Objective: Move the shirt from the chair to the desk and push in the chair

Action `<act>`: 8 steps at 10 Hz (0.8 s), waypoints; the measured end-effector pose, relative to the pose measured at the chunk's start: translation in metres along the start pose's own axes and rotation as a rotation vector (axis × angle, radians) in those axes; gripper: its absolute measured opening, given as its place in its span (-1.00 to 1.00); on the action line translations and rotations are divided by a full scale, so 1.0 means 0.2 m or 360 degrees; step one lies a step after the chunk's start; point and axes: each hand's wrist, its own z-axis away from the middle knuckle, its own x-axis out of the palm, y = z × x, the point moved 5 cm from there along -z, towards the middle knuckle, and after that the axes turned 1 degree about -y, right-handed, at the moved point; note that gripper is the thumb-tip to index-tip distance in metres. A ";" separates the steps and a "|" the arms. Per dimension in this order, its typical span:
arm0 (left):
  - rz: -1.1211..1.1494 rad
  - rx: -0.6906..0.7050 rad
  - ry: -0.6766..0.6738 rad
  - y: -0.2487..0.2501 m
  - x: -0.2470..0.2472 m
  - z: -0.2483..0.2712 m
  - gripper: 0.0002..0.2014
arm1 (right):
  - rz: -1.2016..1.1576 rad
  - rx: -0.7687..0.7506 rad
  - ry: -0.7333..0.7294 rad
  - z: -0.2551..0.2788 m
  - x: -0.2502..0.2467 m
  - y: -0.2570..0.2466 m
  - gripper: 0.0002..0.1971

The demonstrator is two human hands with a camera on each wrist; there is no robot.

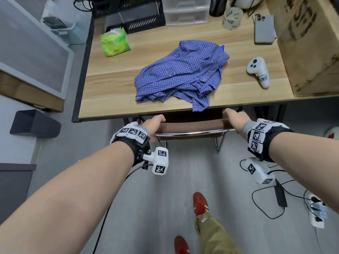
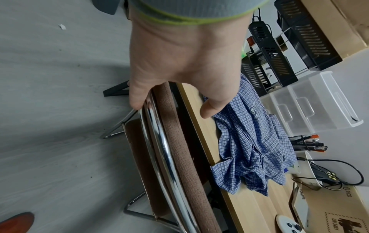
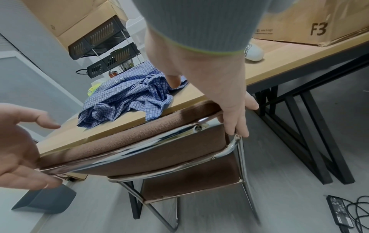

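Note:
The blue checked shirt [image 1: 179, 74] [image 2: 249, 141] [image 3: 123, 97] lies crumpled on the wooden desk [image 1: 113, 92], one corner hanging over the front edge. The brown chair [image 1: 192, 126] [image 2: 179, 149] [image 3: 139, 141] with its chrome frame stands tucked against the desk's front edge, its seat under the top. My left hand [image 1: 154, 121] [image 2: 175, 71] [image 3: 20, 141] sits over the backrest's left end, fingers fairly straight behind it and thumb out over the desk. My right hand [image 1: 236, 120] [image 3: 219, 86] covers the right end, fingers straight down the chrome corner.
On the desk are a green tissue pack [image 1: 114, 42], a white controller [image 1: 257, 70], a phone [image 1: 264, 29], a tape roll [image 1: 232, 18] and a big cardboard box [image 1: 311, 43]. Cables and a power strip [image 1: 315, 208] lie on the floor at right; a dark bin [image 1: 34, 123] is at left.

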 end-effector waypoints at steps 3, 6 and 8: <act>-0.0148 0.0097 -0.0023 0.11 -0.01 0.15 -0.42 | 0.0047 -0.0001 -0.0073 0.02 -0.01 -0.06 -0.25; -0.0350 0.0157 0.0113 0.24 -0.06 0.33 -0.78 | 0.0300 -0.0169 -0.0150 0.07 -0.05 -0.13 -0.41; -0.0461 0.0373 0.0162 0.35 -0.10 0.37 -0.58 | 0.0446 -0.0217 -0.0128 0.13 -0.08 -0.20 -0.54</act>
